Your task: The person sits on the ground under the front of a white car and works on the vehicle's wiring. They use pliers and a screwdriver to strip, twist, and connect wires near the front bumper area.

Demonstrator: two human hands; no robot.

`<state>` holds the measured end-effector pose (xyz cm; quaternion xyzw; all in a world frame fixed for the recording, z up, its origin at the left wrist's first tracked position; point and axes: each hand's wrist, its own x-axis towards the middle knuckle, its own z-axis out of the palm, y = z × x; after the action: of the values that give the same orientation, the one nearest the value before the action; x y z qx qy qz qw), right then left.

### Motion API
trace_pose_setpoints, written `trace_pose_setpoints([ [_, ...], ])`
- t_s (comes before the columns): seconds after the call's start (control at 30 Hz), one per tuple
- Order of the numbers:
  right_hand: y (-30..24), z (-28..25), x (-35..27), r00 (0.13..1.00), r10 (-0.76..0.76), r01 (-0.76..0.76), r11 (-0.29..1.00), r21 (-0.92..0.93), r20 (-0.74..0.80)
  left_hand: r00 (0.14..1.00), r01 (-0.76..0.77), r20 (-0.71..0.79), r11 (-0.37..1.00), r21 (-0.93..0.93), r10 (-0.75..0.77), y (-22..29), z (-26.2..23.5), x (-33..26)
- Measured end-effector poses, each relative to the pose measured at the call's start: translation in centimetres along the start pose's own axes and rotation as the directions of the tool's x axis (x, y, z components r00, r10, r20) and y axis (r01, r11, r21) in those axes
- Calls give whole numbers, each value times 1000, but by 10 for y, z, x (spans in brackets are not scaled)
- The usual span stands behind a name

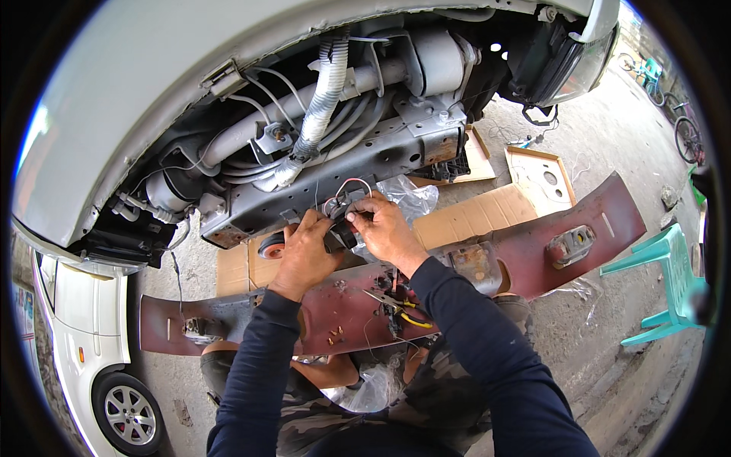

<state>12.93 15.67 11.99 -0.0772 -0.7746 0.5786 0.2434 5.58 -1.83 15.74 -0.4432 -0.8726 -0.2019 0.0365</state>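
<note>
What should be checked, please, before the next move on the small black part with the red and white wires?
1. Left hand has a grip on the black part: ok.
2. Right hand pinches the red and white wires: ok.
3. Wires free of the grey frame rail: cannot tell.
4. Pliers within reach on the red bumper beam: ok.
5. Small copper-coloured fasteners lie together on the beam: ok.
6. Wire ends joined: cannot tell, fingers hide them.
</note>
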Motion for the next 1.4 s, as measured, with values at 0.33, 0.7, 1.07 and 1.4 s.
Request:
trace_pose_setpoints([
  [0.33,6,8,-3,994,-109,108,992,-72,-11,998,-27,41,939,-343,44,1,-13,-1],
  [0.7,8,12,-7,996,-84,80,991,-110,-32,995,96,7,972,-213,-97,4,-16,8],
  [1.07,-2,-3,-10,997,58,-58,998,-2,57,981,175,4,875,-452,-194,10,0,3],
  [1.4,-16,-7,-18,999,31,-32,998,47,9,981,145,-100,967,-210,-169,12,9,3],
])
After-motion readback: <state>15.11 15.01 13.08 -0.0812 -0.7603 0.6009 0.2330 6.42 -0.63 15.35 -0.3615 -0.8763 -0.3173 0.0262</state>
